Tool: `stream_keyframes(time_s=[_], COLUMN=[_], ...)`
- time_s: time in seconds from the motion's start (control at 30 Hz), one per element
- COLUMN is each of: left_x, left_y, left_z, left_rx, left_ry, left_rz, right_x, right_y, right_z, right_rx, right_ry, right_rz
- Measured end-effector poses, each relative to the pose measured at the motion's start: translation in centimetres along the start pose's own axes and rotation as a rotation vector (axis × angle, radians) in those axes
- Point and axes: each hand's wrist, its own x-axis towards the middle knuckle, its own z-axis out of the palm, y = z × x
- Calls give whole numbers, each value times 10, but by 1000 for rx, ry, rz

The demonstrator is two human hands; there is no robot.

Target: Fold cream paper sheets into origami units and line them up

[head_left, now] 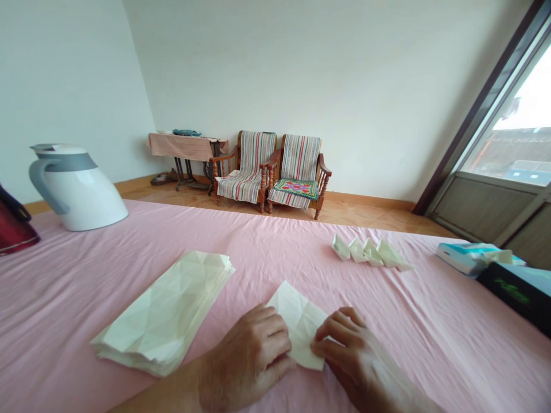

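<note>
A creased sheet of pale paper (299,318) lies on the pink tablecloth between my hands, one corner pointing away from me. My left hand (253,350) is closed at its left edge, with the fingertips curled down and partly hidden. At the right edge, my right hand (353,350) pinches the paper between thumb and fingers. Left of my left hand lies a thick stack of creased paper sheets (167,307). Several small folded paper pieces (372,252) stand in a row beyond my right hand, touching or nearly touching one another.
On the pink-covered table (267,241), a white and grey jug (86,189) and a red container (15,226) stand at the left. A blue and white box (467,256) and a black box (516,292) are at the right. Two wooden armchairs (299,166) stand beyond.
</note>
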Motion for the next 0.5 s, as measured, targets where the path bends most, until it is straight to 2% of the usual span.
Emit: stream_keyframes(time_s=[0.17,0.27,0.37,0.5], left_x=[-1,-1,-1,1], left_y=[7,12,14,13], left_z=[2,5,7,6], left_rx=[-60,-90,-110,-124], left_ry=[39,51,40,5], left_rz=[76,62,29,-11], right_x=[-3,-6,-9,-10], right_y=[7,10,15,18], right_z=[-17,-22,-17,1], right_rx=[167,286,385,443], right_ry=[-84,-122,-91,-26], right_rz=[64,137,236,397])
